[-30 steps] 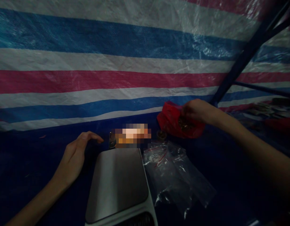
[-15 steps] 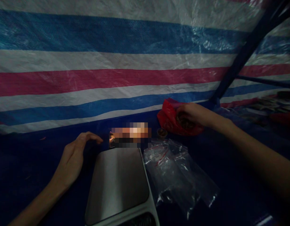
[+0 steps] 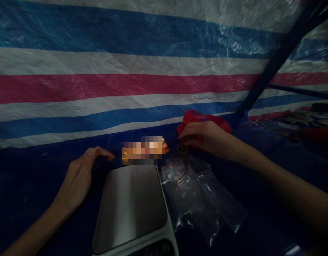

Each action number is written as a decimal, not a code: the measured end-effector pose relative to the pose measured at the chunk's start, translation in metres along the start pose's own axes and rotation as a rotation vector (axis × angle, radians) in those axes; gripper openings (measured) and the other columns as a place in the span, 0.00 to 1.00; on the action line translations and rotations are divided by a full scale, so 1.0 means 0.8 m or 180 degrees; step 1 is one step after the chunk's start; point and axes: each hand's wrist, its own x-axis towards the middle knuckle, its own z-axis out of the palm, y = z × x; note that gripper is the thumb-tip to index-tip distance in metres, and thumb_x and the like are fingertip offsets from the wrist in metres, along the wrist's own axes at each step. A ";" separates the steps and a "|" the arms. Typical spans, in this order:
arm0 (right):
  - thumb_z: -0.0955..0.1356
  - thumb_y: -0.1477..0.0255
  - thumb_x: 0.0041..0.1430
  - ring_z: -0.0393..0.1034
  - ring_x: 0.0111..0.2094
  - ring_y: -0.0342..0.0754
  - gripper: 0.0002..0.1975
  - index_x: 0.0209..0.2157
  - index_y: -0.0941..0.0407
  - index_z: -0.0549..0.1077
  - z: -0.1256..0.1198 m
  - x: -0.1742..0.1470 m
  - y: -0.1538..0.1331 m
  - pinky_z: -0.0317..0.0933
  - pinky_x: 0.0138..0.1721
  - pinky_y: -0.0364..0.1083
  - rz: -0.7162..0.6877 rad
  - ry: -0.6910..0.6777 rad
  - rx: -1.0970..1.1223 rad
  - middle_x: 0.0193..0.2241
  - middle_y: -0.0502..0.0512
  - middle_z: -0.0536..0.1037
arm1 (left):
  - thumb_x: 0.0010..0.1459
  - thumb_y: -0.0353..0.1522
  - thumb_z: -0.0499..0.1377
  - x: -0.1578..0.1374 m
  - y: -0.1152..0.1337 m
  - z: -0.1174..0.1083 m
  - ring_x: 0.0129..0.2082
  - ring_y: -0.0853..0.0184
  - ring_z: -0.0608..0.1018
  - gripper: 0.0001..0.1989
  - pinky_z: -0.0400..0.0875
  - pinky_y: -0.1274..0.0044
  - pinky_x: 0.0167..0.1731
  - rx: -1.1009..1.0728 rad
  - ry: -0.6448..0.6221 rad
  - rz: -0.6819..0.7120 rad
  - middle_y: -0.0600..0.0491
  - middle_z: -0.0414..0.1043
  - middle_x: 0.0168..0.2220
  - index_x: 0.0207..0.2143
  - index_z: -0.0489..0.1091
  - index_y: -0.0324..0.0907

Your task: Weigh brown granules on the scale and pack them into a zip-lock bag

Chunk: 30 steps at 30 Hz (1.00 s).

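My right hand point(image 3: 206, 138) hovers in front of the red plastic bag point(image 3: 197, 117), above a small round container point(image 3: 182, 148). Its fingers are drawn together; whatever is between them is too dark to make out. On the blue surface, my left hand point(image 3: 85, 169) rests with fingers loosely bent and apart, holding nothing. Just right of those fingertips lies a lit phone point(image 3: 125, 155), its screen mostly pixelated. A scale point(image 3: 132, 208) with a flat metal plate stands between my arms. Clear zip bags point(image 3: 198, 199) lie in a loose pile beside it.
A striped tarp point(image 3: 113, 85) hangs behind the blue surface point(image 3: 27, 220). On the right, a dark blue pole point(image 3: 273, 67) slants upward, with a thinner bar running off it. Blurred flat items point(image 3: 299, 119) are heaped beyond it.
My right hand has come out of the red bag and moved left, over the small container. The left hand keeps its place by the phone. The view has shifted slightly.
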 end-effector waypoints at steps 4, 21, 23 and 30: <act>0.73 0.81 0.60 0.78 0.38 0.45 0.09 0.40 0.54 0.82 0.019 -0.002 -0.005 0.69 0.41 0.43 -0.0009 -0.0222 0.0133 0.37 0.51 0.82 | 0.68 0.54 0.42 -0.001 -0.002 0.001 0.49 0.55 0.79 0.31 0.69 0.64 0.59 -0.0021 -0.0020 0.0010 0.51 0.81 0.40 0.34 0.78 0.47; 0.70 0.78 0.65 0.80 0.40 0.47 0.19 0.56 0.52 0.78 0.021 -0.020 -0.003 0.72 0.44 0.46 0.0056 -0.0110 -0.0030 0.45 0.54 0.83 | 0.69 0.53 0.43 -0.001 -0.008 0.002 0.48 0.56 0.79 0.30 0.69 0.66 0.57 -0.0168 -0.0036 0.0046 0.52 0.81 0.40 0.35 0.78 0.47; 0.68 0.76 0.67 0.80 0.42 0.47 0.18 0.57 0.52 0.78 0.023 -0.021 -0.003 0.72 0.46 0.46 0.0048 -0.0088 0.0047 0.46 0.54 0.84 | 0.70 0.52 0.43 -0.001 -0.007 0.002 0.47 0.57 0.79 0.30 0.69 0.66 0.56 -0.0171 -0.0046 0.0054 0.52 0.81 0.39 0.35 0.78 0.46; 0.64 0.75 0.71 0.81 0.40 0.45 0.18 0.58 0.53 0.76 0.026 -0.022 -0.004 0.73 0.42 0.43 0.0285 0.0004 0.0666 0.42 0.53 0.85 | 0.70 0.50 0.43 -0.002 -0.003 0.002 0.47 0.58 0.79 0.29 0.68 0.65 0.58 -0.0154 -0.0025 0.0030 0.52 0.81 0.39 0.35 0.78 0.46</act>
